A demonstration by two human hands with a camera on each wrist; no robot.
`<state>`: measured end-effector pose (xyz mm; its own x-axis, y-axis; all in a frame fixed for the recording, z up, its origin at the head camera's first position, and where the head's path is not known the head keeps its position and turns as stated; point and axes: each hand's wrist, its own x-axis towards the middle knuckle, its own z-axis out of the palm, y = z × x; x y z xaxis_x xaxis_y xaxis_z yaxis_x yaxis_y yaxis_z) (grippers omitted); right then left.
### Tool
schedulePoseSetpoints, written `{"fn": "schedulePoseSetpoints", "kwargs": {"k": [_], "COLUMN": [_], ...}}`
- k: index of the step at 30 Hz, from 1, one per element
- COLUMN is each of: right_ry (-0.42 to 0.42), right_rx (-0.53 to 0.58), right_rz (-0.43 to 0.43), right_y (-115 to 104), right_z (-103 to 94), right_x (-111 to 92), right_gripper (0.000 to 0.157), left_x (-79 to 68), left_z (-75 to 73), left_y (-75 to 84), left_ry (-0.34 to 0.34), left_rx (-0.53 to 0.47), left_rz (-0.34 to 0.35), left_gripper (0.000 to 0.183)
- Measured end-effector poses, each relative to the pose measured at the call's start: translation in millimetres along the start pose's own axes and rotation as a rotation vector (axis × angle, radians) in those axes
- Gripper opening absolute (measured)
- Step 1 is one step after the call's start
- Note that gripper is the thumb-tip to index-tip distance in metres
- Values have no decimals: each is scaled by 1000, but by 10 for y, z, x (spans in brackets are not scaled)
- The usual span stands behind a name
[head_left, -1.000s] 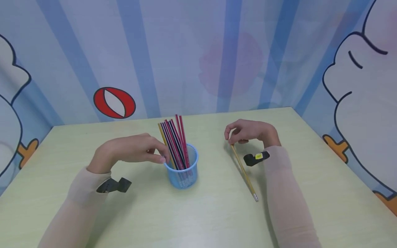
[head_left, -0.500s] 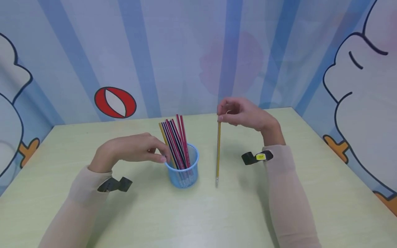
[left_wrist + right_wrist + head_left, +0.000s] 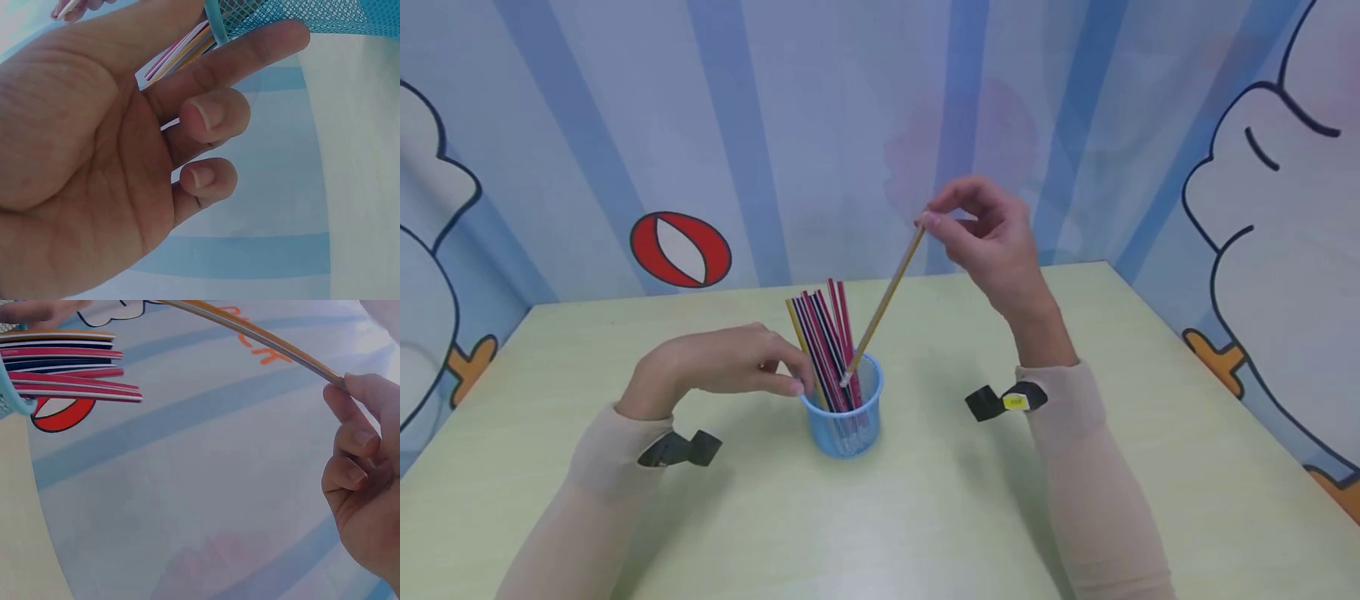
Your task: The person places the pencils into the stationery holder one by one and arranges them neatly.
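A blue mesh pencil cup (image 3: 844, 435) stands on the table, holding several striped pencils (image 3: 826, 350) in red, black and yellow that lean to the left. My left hand (image 3: 722, 362) pinches the cup's left rim between thumb and index finger; in the left wrist view the other fingers are loosely curled. High to the right of the cup, my right hand (image 3: 988, 237) pinches a yellow pencil (image 3: 886, 304) by its upper end. That pencil slants down to the left, its pale eraser end (image 3: 845, 381) over the cup's mouth, in front of the other pencils. Whether it touches them cannot be told.
The pale table (image 3: 910, 517) reaches back to a blue striped backdrop (image 3: 850, 150) with a printed red-and-white ball (image 3: 681, 249). Printed cartoon figures (image 3: 1285, 275) flank both sides. A dark strap device (image 3: 1007, 401) sits on each wrist.
My right hand has lifted the yellow pencil off the table, swung it upright, then raised it and moved its lower end left over the cup. The left hand stays at the rim.
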<state>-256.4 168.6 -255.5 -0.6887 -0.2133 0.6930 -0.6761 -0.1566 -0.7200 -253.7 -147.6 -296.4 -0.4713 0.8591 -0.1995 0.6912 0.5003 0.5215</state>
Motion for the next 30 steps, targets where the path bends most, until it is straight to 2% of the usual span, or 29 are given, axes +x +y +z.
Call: {"fn": "schedulePoseSetpoints", "kwargs": {"k": [3, 11, 14, 19, 25, 30], "right_ry": [-37, -298, -361, -418, -459, -496], "right_rx": [-58, -251, -287, -331, -487, -522], "right_rz": [-17, 68, 78, 95, 108, 147], "right_y": [20, 221, 297, 396, 429, 448], "right_z": [136, 532, 624, 737, 828, 866], "right_x": [-1, -70, -92, -125, -147, -163], "right_gripper": [9, 7, 5, 6, 22, 30], "left_x": [-6, 2, 9, 13, 5, -17], "left_z": [-6, 1, 1, 10, 4, 14], "left_y": [2, -1, 0, -17, -30, -41], "left_ry": [0, -1, 4, 9, 6, 12], "left_rx": [2, -24, -18, -8, 0, 1], "left_rz": [1, 1, 4, 25, 32, 29], "left_gripper": [16, 18, 17, 16, 15, 14]}}
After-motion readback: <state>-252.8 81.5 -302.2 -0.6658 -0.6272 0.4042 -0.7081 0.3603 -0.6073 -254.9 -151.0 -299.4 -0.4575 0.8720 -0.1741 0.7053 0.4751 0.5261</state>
